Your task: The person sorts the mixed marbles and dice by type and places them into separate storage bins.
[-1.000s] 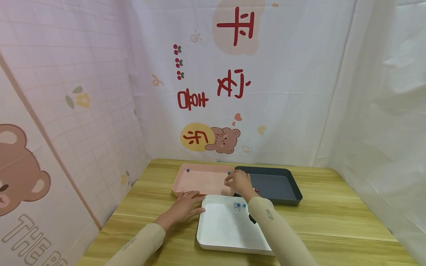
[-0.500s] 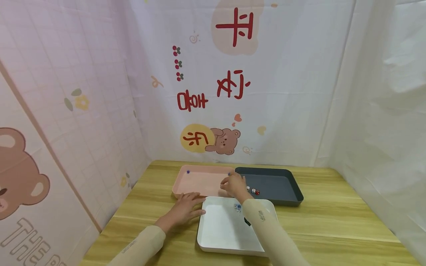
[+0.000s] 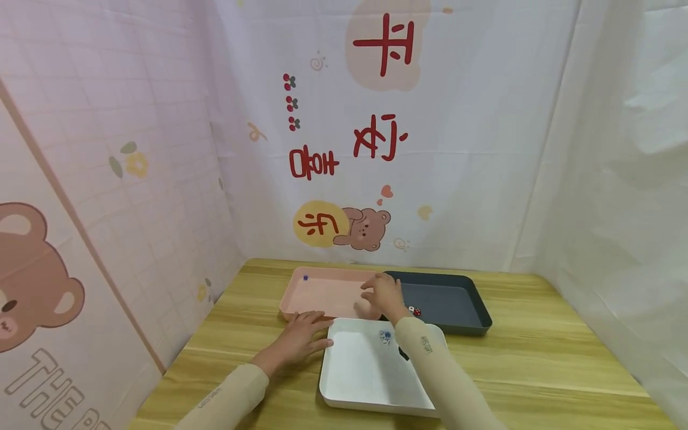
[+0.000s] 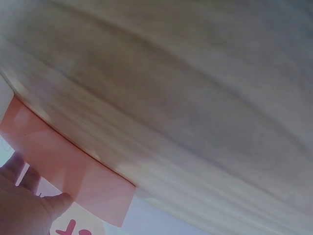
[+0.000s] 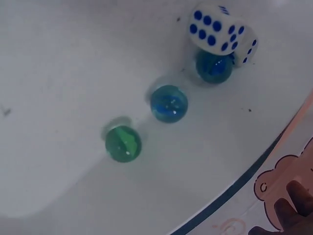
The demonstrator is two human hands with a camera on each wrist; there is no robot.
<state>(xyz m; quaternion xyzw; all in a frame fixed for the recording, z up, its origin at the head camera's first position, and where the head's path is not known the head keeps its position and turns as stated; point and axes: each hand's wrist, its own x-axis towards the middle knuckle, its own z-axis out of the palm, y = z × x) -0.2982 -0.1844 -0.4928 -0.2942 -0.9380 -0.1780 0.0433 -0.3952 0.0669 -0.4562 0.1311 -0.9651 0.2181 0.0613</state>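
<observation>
My right hand [image 3: 384, 294] hovers over the right end of the pink tray [image 3: 328, 292], thumb and fingers apart. Below its fingertips a tiny greyish round thing [image 3: 356, 305] shows in that tray, too small to identify. My left hand [image 3: 295, 339] lies with fingers spread by the near-left corner of the pink tray, its thumb at the white tray's [image 3: 352, 376] corner. In the right wrist view, the white tray holds a green marble [image 5: 123, 144], two blue marbles [image 5: 169, 104] and white dice with blue dots [image 5: 212, 29].
A dark grey tray [image 3: 446, 298] stands right of the pink one, with a red die [image 3: 417, 312] and a white die [image 3: 411, 309] inside. A dark blue ball [image 3: 306, 278] sits at the pink tray's back left. Printed cloth hangs behind the wooden table [image 3: 548, 358].
My right hand has shifted slightly over the pink tray's right end, and its fingers have parted. A tiny round thing now shows below them. My left hand stays in place.
</observation>
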